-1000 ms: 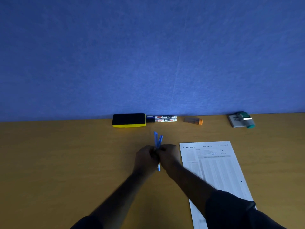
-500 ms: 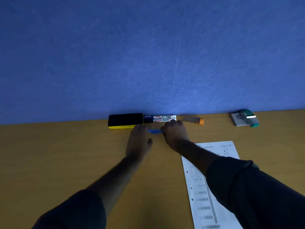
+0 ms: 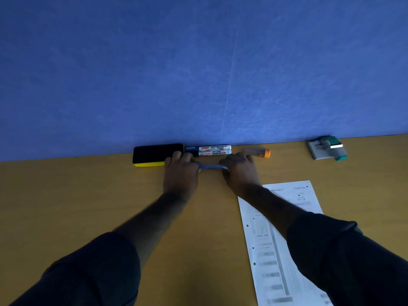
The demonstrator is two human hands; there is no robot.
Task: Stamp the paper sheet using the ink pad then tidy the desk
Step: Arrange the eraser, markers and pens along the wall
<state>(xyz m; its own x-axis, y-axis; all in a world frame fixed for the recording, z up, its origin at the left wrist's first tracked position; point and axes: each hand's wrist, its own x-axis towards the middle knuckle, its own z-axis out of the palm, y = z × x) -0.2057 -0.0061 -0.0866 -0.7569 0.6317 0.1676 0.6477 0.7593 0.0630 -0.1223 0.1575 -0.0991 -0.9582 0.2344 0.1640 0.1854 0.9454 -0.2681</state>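
Blue pens (image 3: 212,166) lie sideways on the desk just in front of two whiteboard markers (image 3: 213,150). My left hand (image 3: 180,175) covers their left end and my right hand (image 3: 240,171) covers their right end; both hands rest palm down with fingers curled over the pens. The printed paper sheet (image 3: 273,239) lies at the right, partly under my right forearm. A green stamp (image 3: 336,149) sits on a white ink pad (image 3: 316,151) at the far right by the wall.
A black and yellow board eraser (image 3: 154,155) lies against the blue partition wall (image 3: 198,74), left of the markers. A small clear tube with an orange cap (image 3: 257,152) lies right of them. The wooden desk (image 3: 88,195) stretches left.
Both hands carried the blue pens from the desk's middle to the back, turned them from upright to sideways, and lowered them in front of the markers.
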